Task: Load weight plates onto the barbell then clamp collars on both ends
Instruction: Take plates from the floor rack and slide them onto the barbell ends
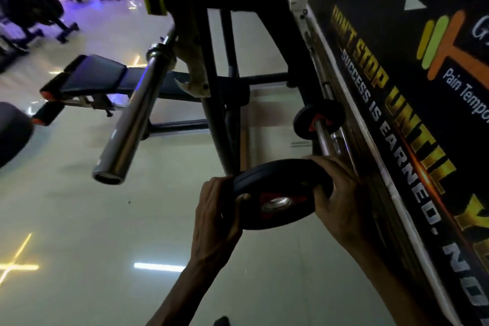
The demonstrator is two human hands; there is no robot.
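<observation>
A pale glossy floor (111, 219) fills most of the view, which is tilted hard to one side. Along the right edge runs a dark wall banner (397, 87) with yellow and white lettering (part of it reads "DON'T STOP UNTIL"). A black rack (209, 79) stands in the upper middle, and a padded bench (105, 74) lies to its left with red-capped ends.

The barbell (129, 114) rests on the rack's hook above the bench; its bare chrome sleeve juts toward the camera, open end at the lower left, with no plate on it.

Between rack and banner, a second bar (324, 137) carries a small black plate (315, 119) with a red hub mark.

The weight plate (280, 193) is held in the air below the rack, to the right of the barbell's sleeve end and apart from it, its steel-ringed hole facing the camera.

The left hand (214, 214) is curled round the plate's left rim, thumb on the near face. The right hand (336, 193) wraps the right rim, fingers closed over the top edge.
</observation>
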